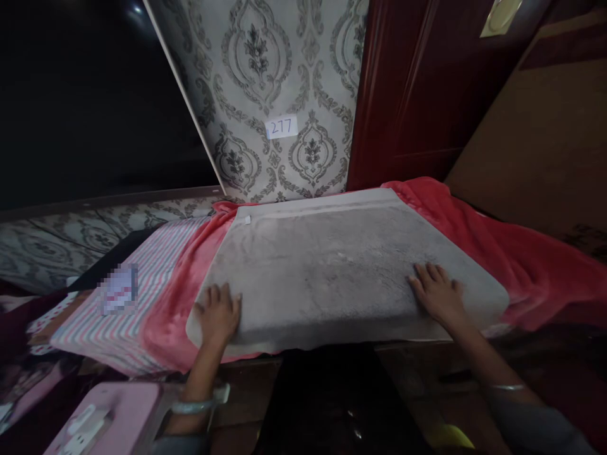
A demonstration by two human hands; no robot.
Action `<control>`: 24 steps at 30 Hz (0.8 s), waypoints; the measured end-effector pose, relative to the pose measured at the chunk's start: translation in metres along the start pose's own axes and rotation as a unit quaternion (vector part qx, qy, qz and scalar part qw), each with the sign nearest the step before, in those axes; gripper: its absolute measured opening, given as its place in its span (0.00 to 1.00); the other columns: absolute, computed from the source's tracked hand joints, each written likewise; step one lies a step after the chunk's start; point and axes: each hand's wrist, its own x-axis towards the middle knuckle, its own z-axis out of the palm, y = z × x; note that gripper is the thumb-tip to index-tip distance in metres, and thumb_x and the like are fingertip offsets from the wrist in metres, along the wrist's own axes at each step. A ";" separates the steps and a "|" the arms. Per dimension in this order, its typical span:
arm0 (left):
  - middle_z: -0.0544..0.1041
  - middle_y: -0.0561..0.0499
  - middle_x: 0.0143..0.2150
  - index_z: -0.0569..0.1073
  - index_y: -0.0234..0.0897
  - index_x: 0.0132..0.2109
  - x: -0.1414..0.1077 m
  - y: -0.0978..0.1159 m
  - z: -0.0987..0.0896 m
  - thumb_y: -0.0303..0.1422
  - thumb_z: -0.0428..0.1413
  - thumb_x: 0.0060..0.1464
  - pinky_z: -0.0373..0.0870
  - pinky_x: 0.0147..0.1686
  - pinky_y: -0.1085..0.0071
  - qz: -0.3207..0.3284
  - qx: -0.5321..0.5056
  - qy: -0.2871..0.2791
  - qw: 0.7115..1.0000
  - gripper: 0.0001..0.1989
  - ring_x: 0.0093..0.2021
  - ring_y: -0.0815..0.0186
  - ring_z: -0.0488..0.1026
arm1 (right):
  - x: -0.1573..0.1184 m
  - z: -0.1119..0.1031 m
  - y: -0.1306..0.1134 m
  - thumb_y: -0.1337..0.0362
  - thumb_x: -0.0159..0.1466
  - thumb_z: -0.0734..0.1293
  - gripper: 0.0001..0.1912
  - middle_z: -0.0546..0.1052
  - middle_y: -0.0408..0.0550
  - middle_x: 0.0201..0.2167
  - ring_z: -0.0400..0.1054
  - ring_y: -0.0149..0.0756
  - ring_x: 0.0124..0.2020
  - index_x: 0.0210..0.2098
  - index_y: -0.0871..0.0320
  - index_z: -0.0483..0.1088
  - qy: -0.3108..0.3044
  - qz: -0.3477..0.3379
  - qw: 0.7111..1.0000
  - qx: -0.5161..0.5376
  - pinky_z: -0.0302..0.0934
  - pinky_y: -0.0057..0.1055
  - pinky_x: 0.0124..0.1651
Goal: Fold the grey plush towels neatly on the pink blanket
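A grey plush towel [313,272] with a pale band along its far end and a small white tag lies spread out in front of me. My left hand [219,316] rests flat on its near left corner, fingers apart. On the near right part of the towel lies my right hand [435,292], palm down with fingers spread. Under the towel is a red plush blanket [493,253], showing on both sides. The towel's near edge hangs a little over the front of the surface.
A striped cloth [156,256] with a blurred packet [118,289] lies at left. A white power strip [85,433] sits on a pink stool [128,404] below. Behind stand a dark television [95,101], a patterned wall with a paper label [281,126], and a dark red door [403,82].
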 end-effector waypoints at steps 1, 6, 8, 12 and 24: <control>0.60 0.26 0.69 0.62 0.24 0.66 0.003 0.018 -0.003 0.41 0.40 0.68 0.53 0.62 0.35 0.021 -0.020 -0.004 1.000 0.30 0.71 0.40 0.53 | 0.003 -0.005 -0.018 0.54 0.71 0.45 0.33 0.60 0.61 0.69 0.49 0.55 0.70 0.67 0.61 0.61 -0.005 -0.017 1.000 0.012 0.50 0.60 0.64; 0.52 0.41 0.74 0.55 0.39 0.71 0.021 0.136 -0.005 0.39 0.44 0.67 0.46 0.69 0.43 0.270 -0.095 -0.071 0.956 0.29 0.74 0.52 0.47 | 0.011 -0.020 -0.125 0.57 0.72 0.46 0.30 0.51 0.48 0.74 0.40 0.47 0.74 0.71 0.50 0.55 -0.053 -0.202 0.976 0.067 0.43 0.53 0.69; 0.51 0.42 0.75 0.55 0.38 0.72 0.024 0.165 0.000 0.41 0.43 0.67 0.43 0.69 0.42 0.316 -0.097 -0.094 0.939 0.29 0.74 0.53 0.45 | 0.011 -0.017 -0.150 0.56 0.72 0.47 0.30 0.50 0.46 0.74 0.40 0.47 0.74 0.71 0.49 0.53 -0.091 -0.235 0.966 0.062 0.41 0.54 0.70; 0.52 0.44 0.75 0.54 0.38 0.72 0.026 0.170 0.011 0.45 0.41 0.67 0.43 0.70 0.45 0.316 -0.083 -0.118 0.938 0.31 0.74 0.54 0.46 | 0.012 -0.006 -0.148 0.53 0.72 0.48 0.30 0.51 0.46 0.73 0.43 0.46 0.73 0.72 0.48 0.53 -0.123 -0.246 0.960 0.045 0.41 0.52 0.70; 0.49 0.44 0.75 0.52 0.37 0.73 0.057 -0.052 0.006 0.45 0.37 0.66 0.50 0.67 0.39 -0.047 0.040 -0.100 0.993 0.33 0.73 0.49 0.48 | 0.033 -0.002 0.093 0.52 0.71 0.45 0.33 0.58 0.59 0.70 0.52 0.58 0.69 0.69 0.56 0.59 -0.041 0.032 0.998 -0.042 0.54 0.60 0.62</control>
